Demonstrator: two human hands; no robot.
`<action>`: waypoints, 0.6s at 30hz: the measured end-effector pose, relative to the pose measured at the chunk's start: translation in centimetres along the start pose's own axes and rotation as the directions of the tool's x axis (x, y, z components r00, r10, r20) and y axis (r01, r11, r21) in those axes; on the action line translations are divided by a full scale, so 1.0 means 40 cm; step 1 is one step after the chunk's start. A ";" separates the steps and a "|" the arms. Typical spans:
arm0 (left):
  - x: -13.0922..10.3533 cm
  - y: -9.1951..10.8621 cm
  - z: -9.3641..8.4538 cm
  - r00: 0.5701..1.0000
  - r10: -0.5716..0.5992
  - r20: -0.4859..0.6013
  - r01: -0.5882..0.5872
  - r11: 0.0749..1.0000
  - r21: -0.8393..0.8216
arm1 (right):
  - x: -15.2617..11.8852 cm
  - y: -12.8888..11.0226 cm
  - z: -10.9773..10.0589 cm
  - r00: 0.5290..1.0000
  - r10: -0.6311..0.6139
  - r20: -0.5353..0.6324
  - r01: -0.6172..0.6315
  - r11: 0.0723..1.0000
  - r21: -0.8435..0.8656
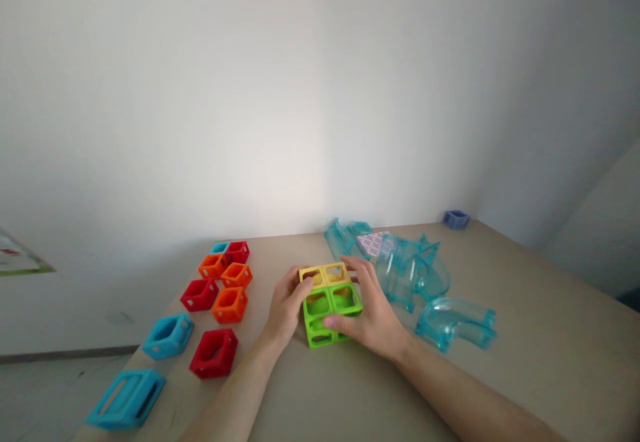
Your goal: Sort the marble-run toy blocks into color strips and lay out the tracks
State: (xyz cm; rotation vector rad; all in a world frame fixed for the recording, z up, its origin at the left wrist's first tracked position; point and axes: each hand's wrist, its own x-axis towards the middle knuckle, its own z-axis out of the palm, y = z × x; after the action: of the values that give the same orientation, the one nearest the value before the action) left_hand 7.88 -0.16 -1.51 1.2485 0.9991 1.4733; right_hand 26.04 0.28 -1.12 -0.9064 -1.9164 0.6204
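Note:
Between my two hands is a joined group of hollow cube blocks, green blocks [319,304] at the front and yellow blocks [336,273] behind them. My left hand [289,305] grips the left side, its thumb on top near the seam of yellow and green. On the right side, my right hand [373,312] is closed around the group, the thumb across the front green face and the fingers reaching behind the yellow part. My palms hide the sides of the group, and I cannot tell whether its underside touches the table.
Along the table's left side stand red blocks [214,353], orange blocks [230,304] and blue blocks [169,335]. Clear teal track pieces [400,272], a curved teal chute [455,322] and a purple patterned piece [373,243] lie right. A dark blue block [456,219] sits at the far right corner, near the wall.

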 end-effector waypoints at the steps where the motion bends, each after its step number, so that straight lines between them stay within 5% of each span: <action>1: 0.001 -0.002 -0.001 1.000 -0.022 -0.009 0.022 1.000 -0.020 | -0.001 0.000 0.001 0.999 0.012 0.036 -0.013 0.999 0.033; 6: 0.011 -0.024 -0.001 0.984 -0.150 -0.095 0.132 0.975 -0.177 | -0.002 -0.007 0.004 0.986 0.030 0.166 -0.043 0.996 0.079; 11: 0.016 -0.024 0.002 0.950 -0.087 -0.299 0.025 0.978 -0.205 | 0.003 -0.012 0.012 0.995 0.014 0.103 -0.017 1.000 0.023; 15: 0.023 -0.022 -0.013 0.892 0.080 -0.445 -0.035 0.993 0.110 | 0.009 -0.004 0.015 0.998 0.048 0.037 -0.048 0.999 -0.005; 18: 0.036 -0.033 -0.035 0.859 0.169 -0.483 0.076 0.891 0.447 | 0.013 0.003 0.014 0.997 0.077 -0.017 -0.077 0.996 -0.036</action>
State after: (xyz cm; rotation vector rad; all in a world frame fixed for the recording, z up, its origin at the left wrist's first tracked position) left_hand 6.62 1.55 -2.65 1.2198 1.7652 1.7181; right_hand 25.41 0.72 -1.22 -1.0096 -1.8913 0.6236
